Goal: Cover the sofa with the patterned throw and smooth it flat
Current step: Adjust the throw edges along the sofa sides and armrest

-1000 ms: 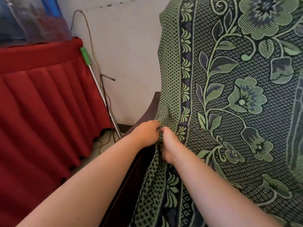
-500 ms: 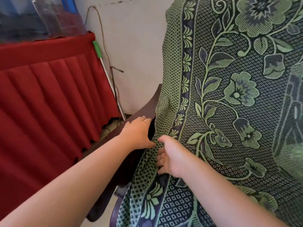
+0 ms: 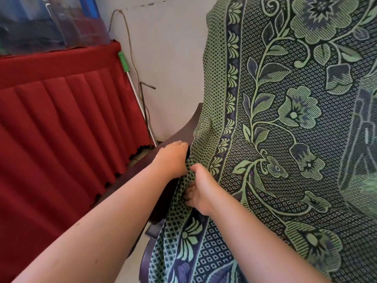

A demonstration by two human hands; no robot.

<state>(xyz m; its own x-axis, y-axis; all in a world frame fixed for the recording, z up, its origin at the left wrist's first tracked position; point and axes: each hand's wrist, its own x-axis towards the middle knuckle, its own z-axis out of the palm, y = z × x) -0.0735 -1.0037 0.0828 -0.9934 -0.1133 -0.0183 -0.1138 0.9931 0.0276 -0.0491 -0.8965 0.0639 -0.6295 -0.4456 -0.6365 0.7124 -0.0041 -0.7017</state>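
patterned throw point(image 3: 285, 139) hangs draped over the sofa armrest point(image 3: 183, 133). my right hand point(image 3: 201, 190) pinches its border; my left hand point(image 3: 172, 160) reaches behind the edge, so i cannot tell its grip.

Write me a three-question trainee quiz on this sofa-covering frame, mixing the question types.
1. True or false: the patterned throw lies in a heap on the floor.
2. The right hand grips: A) the throw's edge, B) its own other wrist, C) nothing.
3. Which bare furniture part lies beside the left hand?

Key: 1 false, it hangs draped and spread. 2 A. 3 the dark wooden armrest.
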